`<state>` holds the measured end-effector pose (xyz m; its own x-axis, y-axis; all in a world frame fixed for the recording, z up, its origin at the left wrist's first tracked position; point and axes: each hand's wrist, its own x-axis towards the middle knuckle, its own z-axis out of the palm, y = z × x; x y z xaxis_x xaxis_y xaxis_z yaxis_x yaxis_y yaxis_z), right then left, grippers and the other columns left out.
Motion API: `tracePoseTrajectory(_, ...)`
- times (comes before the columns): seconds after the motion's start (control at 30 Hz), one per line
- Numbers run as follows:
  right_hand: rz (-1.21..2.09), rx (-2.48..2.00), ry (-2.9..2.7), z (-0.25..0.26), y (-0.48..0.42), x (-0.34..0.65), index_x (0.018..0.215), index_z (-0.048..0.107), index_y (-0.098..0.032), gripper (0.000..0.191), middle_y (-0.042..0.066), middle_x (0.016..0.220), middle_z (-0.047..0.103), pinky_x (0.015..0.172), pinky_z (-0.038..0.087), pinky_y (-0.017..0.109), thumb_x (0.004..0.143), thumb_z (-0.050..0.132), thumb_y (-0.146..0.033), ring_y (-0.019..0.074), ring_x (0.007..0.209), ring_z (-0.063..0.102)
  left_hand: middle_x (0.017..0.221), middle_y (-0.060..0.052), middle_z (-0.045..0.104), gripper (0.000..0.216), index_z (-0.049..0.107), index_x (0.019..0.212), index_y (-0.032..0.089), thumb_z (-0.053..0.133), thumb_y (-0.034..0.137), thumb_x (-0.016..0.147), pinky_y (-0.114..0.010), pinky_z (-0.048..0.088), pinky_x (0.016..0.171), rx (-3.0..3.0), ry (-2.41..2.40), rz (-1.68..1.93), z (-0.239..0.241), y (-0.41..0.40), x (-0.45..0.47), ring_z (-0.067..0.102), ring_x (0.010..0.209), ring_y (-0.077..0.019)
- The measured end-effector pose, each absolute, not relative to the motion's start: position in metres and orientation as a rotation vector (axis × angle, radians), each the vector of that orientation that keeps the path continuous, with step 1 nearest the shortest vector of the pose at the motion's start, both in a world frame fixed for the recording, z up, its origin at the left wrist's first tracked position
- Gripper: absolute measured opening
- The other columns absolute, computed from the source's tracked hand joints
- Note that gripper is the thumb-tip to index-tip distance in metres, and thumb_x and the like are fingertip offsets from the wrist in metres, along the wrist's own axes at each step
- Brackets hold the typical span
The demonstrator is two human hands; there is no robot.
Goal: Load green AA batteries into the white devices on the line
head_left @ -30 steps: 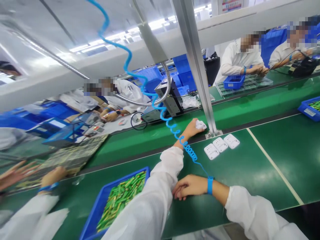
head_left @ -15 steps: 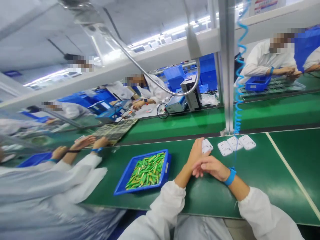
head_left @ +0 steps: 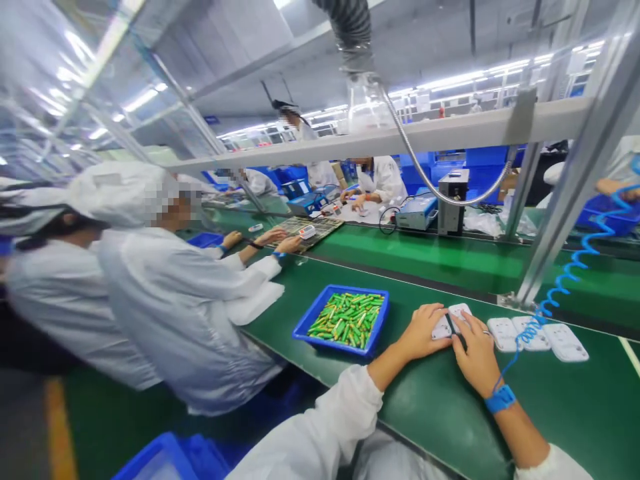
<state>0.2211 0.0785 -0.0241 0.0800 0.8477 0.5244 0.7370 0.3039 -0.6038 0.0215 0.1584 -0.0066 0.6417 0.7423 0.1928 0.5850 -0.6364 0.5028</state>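
My left hand (head_left: 424, 331) is on the green table, its fingers and thumb bent around a white plastic housing (head_left: 441, 328) with small openings. Close beside it, my right hand (head_left: 475, 353), with a blue wrist strap (head_left: 500, 399), has its fingertips on a second white housing (head_left: 459, 311). A narrow dark gap separates these two pieces, and the fingers cover parts of both. To the right of my hands lie three similar housings (head_left: 566, 343) in a row, partly behind a coiled blue cord (head_left: 555, 293).
Left of my hands stands a blue tray (head_left: 300, 331) full of small green and yellow parts. A metal post (head_left: 555, 213) rises behind the housings. A co-worker in white (head_left: 175, 313) sits to the left. Beyond runs a green conveyor belt (head_left: 400, 250). A blue bin (head_left: 167, 460) is below.
The view has swung left. My hands, crossed over each other before, are now side by side, and my right hand has come onto a housing. A second housing shows between them.
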Motion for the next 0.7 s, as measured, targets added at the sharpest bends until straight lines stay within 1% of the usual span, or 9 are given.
tracePoseTrajectory(0.07,0.136,-1.517,-1.741,-0.034,0.080,0.220,0.138,0.079,-0.024,0.044,0.017,0.154,0.068,0.119,0.050,0.064,0.103,0.053,-0.032,0.0397,0.145,0.057,0.172,-0.016,0.053,0.083,0.051,0.168,0.029,0.083,0.051,0.094,-0.061,0.039,0.131,2.484,1.005,0.553,-0.005,0.157,0.022,0.048,0.158,-0.0375)
tracePoseTrajectory(0.13,0.108,-1.525,-1.757,-0.040,0.082,0.221,0.135,0.080,-0.025,0.042,0.017,0.155,0.066,0.120,0.050,0.065,0.104,0.052,-0.034,0.0400,0.145,0.057,0.178,-0.013,0.047,0.081,0.049,0.170,0.031,0.078,0.049,0.097,-0.061,0.036,0.134,2.503,0.948,0.540,-0.004,0.157,0.023,0.044,0.163,-0.0373)
tracePoseTrajectory(0.23,0.014,-1.535,-1.715,-0.043,0.086,0.227,0.134,0.078,-0.021,0.043,0.022,0.164,0.055,0.121,0.047,0.069,0.106,0.052,-0.039,0.0433,0.147,0.055,0.184,-0.009,0.040,0.078,0.045,0.174,0.033,0.072,0.048,0.101,-0.063,0.033,0.136,2.518,0.876,0.518,-0.005,0.157,0.024,0.034,0.171,-0.0372)
tracePoseTrajectory(0.3,0.004,-1.565,-1.708,-0.046,0.089,0.230,0.140,0.075,-0.019,0.048,0.025,0.169,0.049,0.119,0.048,0.071,0.106,0.051,-0.042,0.0458,0.148,0.053,0.184,-0.009,0.040,0.081,0.040,0.177,0.033,0.069,0.049,0.103,-0.063,0.033,0.137,2.511,0.847,0.515,-0.006,0.159,0.026,0.031,0.173,-0.0369)
tracePoseTrajectory(0.37,0.051,-1.578,-1.728,-0.049,0.091,0.233,0.147,0.070,-0.017,0.054,0.026,0.167,0.051,0.116,0.051,0.069,0.106,0.049,-0.045,0.0458,0.147,0.056,0.183,-0.009,0.042,0.082,0.037,0.178,0.033,0.068,0.049,0.104,-0.062,0.034,0.137,2.507,0.841,0.523,-0.008,0.163,0.028,0.032,0.173,-0.0365)
tracePoseTrajectory(0.47,0.117,-1.577,-1.746,-0.049,0.093,0.237,0.148,0.070,-0.017,0.057,0.025,0.164,0.057,0.116,0.053,0.067,0.106,0.049,-0.049,0.0445,0.147,0.058,0.180,-0.008,0.047,0.077,0.043,0.174,0.034,0.070,0.047,0.104,-0.061,0.035,0.136,2.525,0.861,0.537,-0.006,0.164,0.032,0.039,0.169,-0.0372)
tracePoseTrajectory(0.6,0.226,-1.533,-1.745,-0.038,0.092,0.244,0.139,0.075,-0.017,0.055,0.023,0.161,0.063,0.122,0.051,0.065,0.105,0.050,-0.052,0.0413,0.148,0.061,0.175,-0.010,0.053,0.071,0.052,0.167,0.029,0.077,0.045,0.102,-0.059,0.043,0.130,2.557,1.011,0.545,0.001,0.144,0.038,0.050,0.159,-0.0376)
tracePoseTrajectory(0.7,0.372,-1.475,-1.751,-0.025,0.092,0.247,0.126,0.080,-0.019,0.049,0.020,0.154,0.070,0.123,0.052,0.061,0.105,0.052,-0.054,0.0376,0.143,0.067,0.170,-0.014,0.055,0.078,0.052,0.164,0.027,0.084,0.050,0.098,-0.059,0.052,0.119,2.543,1.223,0.575,0.003,0.114,0.041,0.055,0.148,-0.0399)
